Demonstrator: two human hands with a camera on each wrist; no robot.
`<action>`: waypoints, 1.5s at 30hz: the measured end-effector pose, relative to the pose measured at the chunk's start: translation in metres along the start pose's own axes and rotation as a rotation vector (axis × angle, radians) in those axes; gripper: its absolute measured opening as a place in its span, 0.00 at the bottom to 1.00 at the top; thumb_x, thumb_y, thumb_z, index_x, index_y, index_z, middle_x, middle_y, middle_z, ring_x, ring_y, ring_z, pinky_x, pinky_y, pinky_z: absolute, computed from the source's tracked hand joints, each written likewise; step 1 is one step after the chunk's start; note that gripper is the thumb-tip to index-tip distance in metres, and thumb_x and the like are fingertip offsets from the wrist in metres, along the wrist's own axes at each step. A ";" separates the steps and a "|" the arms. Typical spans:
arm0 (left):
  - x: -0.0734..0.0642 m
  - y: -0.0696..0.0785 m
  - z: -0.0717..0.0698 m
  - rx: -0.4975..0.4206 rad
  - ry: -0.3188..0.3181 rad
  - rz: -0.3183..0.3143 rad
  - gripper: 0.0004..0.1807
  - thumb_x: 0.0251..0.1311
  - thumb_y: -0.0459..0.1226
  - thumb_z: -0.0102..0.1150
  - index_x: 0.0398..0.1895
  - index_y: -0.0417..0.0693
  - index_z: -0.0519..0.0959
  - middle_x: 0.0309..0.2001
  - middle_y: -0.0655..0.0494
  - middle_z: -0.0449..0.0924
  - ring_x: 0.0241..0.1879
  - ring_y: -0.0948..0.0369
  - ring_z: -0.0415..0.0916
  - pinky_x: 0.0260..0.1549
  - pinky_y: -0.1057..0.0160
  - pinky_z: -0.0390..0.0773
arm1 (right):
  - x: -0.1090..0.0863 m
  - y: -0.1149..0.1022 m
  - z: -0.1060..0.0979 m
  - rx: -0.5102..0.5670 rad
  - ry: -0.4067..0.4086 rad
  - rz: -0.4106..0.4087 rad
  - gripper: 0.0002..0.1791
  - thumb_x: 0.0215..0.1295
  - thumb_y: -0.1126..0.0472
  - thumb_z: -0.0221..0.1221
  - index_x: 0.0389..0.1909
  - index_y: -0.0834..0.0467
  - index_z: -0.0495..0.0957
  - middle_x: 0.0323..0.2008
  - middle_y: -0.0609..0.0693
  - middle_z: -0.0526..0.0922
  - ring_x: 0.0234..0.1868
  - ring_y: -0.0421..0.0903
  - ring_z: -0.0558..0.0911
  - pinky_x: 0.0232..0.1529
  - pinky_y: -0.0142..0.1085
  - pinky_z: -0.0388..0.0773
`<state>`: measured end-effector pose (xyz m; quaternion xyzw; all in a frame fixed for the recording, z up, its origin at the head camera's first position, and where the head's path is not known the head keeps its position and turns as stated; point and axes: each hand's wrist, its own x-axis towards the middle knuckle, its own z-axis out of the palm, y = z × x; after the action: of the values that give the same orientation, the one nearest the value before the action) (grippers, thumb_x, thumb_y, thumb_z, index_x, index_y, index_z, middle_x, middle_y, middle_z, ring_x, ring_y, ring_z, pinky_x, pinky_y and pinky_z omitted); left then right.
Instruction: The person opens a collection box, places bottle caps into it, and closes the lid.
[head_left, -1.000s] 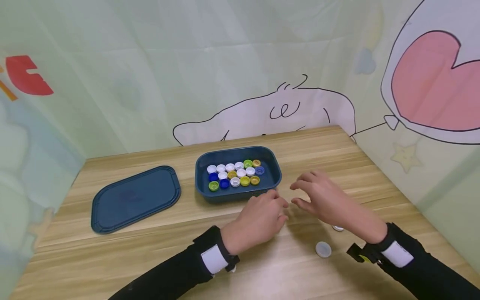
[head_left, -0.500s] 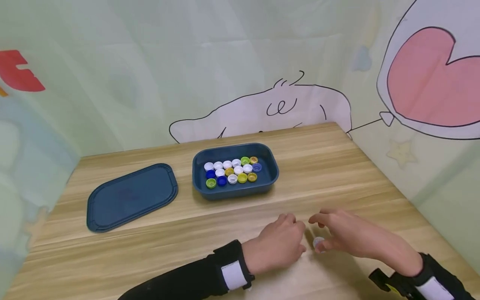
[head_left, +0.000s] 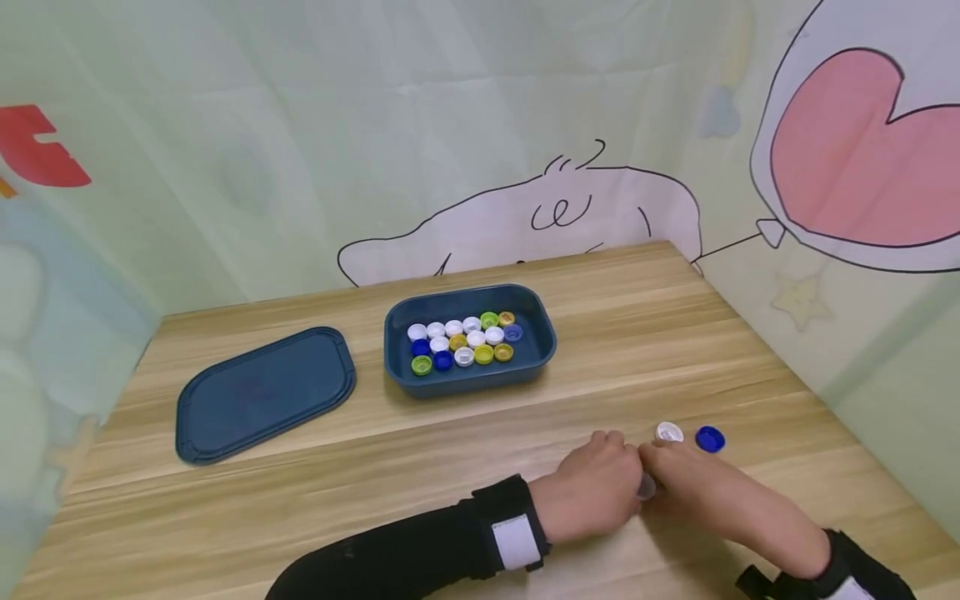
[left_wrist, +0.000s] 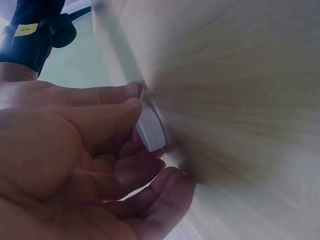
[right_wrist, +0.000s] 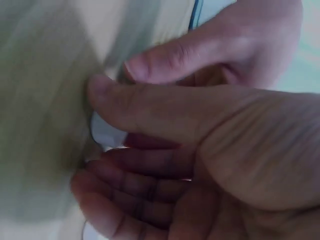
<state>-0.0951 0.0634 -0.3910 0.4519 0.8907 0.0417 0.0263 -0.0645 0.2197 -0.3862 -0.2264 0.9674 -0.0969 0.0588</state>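
Note:
Low over the wooden tabletop, both hands meet at a white bottle cap [head_left: 647, 487]. The right hand [head_left: 693, 479] pinches this cap between thumb and fingers; in the right wrist view its thumb covers part of the cap [right_wrist: 106, 134]. From the other side the left hand [head_left: 596, 486] grips it too, its thumb at the upper edge of the tilted cap [left_wrist: 151, 130] in the left wrist view and curled fingers below. Just beyond the right hand lie another white cap [head_left: 669, 432], partly hidden by that hand, and a dark blue cap [head_left: 709, 439].
A dark blue tray [head_left: 470, 386] stands farther back, holding several white, blue, green and yellow caps in rows. To its left lies a matching flat lid [head_left: 266, 396]. The wooden table [head_left: 420, 467] meets printed fabric walls behind and at the right.
Both hands have come away from the tray toward the near right of the table and closed together on a white cap. The white and blue caps beyond the right hand have come into view.

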 end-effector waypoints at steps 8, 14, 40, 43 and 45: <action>-0.001 -0.004 0.003 0.046 0.065 0.009 0.08 0.59 0.44 0.59 0.34 0.50 0.80 0.29 0.61 0.75 0.30 0.65 0.68 0.32 0.69 0.69 | 0.006 -0.004 0.002 0.006 0.039 -0.011 0.14 0.50 0.64 0.69 0.23 0.53 0.70 0.22 0.38 0.70 0.23 0.34 0.65 0.23 0.31 0.64; -0.003 -0.006 0.001 0.002 0.050 -0.066 0.06 0.59 0.43 0.59 0.33 0.51 0.80 0.28 0.59 0.72 0.29 0.64 0.69 0.21 0.67 0.69 | 0.012 -0.009 -0.003 0.017 0.062 -0.030 0.14 0.48 0.63 0.69 0.22 0.51 0.71 0.20 0.37 0.70 0.23 0.33 0.66 0.23 0.30 0.65; -0.006 -0.108 -0.089 -0.220 0.299 -0.262 0.14 0.59 0.44 0.62 0.41 0.45 0.75 0.29 0.59 0.70 0.29 0.63 0.69 0.26 0.68 0.68 | 0.115 -0.037 -0.100 -0.098 0.188 -0.058 0.12 0.52 0.65 0.68 0.38 0.61 0.79 0.30 0.49 0.75 0.26 0.44 0.73 0.26 0.36 0.71; -0.003 -0.123 -0.092 -0.292 0.294 -0.301 0.13 0.59 0.43 0.62 0.40 0.45 0.74 0.30 0.58 0.71 0.29 0.62 0.70 0.24 0.68 0.69 | 0.134 -0.038 -0.103 -0.156 0.181 -0.065 0.12 0.53 0.63 0.67 0.40 0.59 0.81 0.29 0.49 0.76 0.25 0.44 0.72 0.23 0.35 0.70; -0.001 -0.132 -0.091 -0.342 0.285 -0.323 0.13 0.59 0.42 0.62 0.41 0.44 0.73 0.32 0.57 0.72 0.29 0.61 0.71 0.24 0.68 0.69 | 0.145 -0.038 -0.104 -0.171 0.168 -0.070 0.11 0.54 0.63 0.66 0.39 0.57 0.82 0.29 0.49 0.76 0.24 0.43 0.72 0.22 0.35 0.68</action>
<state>-0.2081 -0.0192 -0.3131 0.2826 0.9259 0.2500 -0.0172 -0.1937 0.1383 -0.2864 -0.2554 0.9652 -0.0345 -0.0456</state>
